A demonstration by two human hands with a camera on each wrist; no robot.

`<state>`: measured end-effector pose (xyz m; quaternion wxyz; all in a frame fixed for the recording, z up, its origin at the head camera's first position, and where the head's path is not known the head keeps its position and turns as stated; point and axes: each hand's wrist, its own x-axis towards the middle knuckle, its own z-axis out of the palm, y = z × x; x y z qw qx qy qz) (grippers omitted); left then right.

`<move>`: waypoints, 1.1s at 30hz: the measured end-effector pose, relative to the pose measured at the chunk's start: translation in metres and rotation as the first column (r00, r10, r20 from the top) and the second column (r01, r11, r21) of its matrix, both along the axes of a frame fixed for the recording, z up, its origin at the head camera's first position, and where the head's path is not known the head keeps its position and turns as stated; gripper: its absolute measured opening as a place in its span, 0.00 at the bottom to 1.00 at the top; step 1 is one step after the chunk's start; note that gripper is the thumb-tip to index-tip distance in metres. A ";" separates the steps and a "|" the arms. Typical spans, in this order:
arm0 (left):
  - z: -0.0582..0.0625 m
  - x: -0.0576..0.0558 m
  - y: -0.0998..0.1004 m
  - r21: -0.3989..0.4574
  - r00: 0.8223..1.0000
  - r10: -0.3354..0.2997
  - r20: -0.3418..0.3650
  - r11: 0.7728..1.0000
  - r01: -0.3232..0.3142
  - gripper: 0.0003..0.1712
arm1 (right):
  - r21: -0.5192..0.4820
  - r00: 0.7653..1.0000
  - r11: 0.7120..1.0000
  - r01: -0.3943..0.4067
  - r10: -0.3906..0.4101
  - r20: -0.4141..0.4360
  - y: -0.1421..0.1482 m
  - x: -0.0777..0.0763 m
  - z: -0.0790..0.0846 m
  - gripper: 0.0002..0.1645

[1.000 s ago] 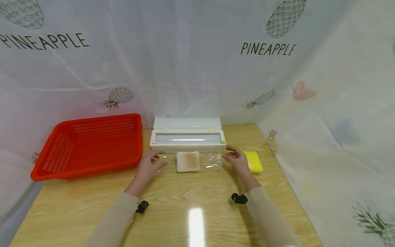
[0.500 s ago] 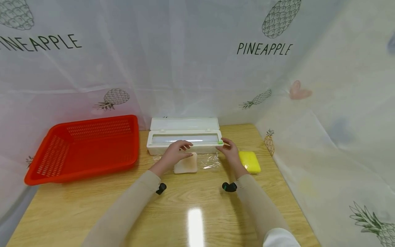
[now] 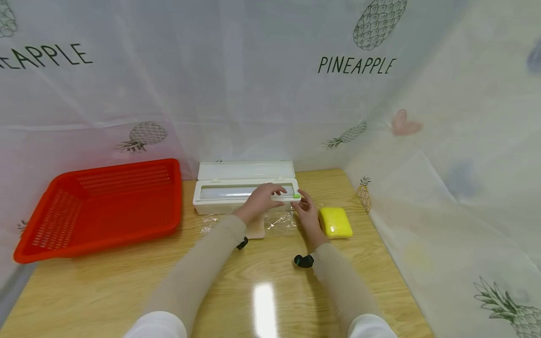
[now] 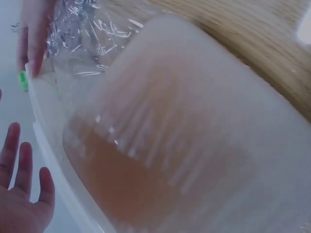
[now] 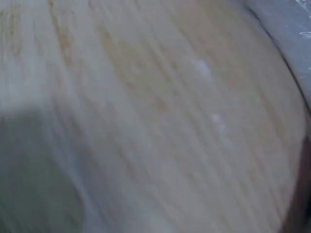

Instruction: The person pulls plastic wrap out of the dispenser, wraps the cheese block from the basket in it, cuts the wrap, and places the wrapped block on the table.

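Note:
A white cling film dispenser (image 3: 217, 207) stands at the back of the table, its lid raised. At its right end is a small green slider (image 3: 297, 196). Clear cling film (image 3: 281, 220) stretches out in front, and a toast-like slice of bread (image 3: 256, 228) lies with it, partly hidden by the left forearm. My left hand (image 3: 261, 200) hovers over the dispenser's front, fingers loosely spread and holding nothing; the left wrist view shows those fingers (image 4: 23, 165) apart. My right hand (image 3: 307, 213) holds the dispenser's right end, fingers beside the slider and thumb at the front.
A red plastic basket (image 3: 175, 206) stands on the left side of the wooden table (image 3: 220, 286). To the right of my right hand lies a shiny yellow block (image 3: 336, 223). A printed curtain (image 3: 236, 94) hangs close behind the dispenser. The right wrist view is blurred.
My left hand has moved right from the film's left end, across the bread to the dispenser's front. My right hand has moved from the film's right end onto the dispenser's end.

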<state>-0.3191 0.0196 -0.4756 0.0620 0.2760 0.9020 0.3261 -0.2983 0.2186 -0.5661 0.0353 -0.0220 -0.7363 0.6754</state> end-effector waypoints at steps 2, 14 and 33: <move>-0.001 -0.005 0.009 -0.048 0.999 -0.026 -0.027 0.999 0.024 0.21 | -0.002 1.000 1.000 -0.010 0.010 -0.003 -0.002 0.004 0.006 0.33; -0.008 -0.023 0.039 -0.257 0.997 -0.077 -0.025 0.964 0.068 0.20 | -0.048 0.999 0.999 0.020 -0.022 -0.027 -0.009 0.018 0.016 0.32; -0.009 -0.040 0.037 -0.388 0.977 -0.168 -0.133 0.916 0.105 0.13 | -0.010 0.998 0.998 0.056 -0.057 -0.024 -0.010 0.016 0.020 0.31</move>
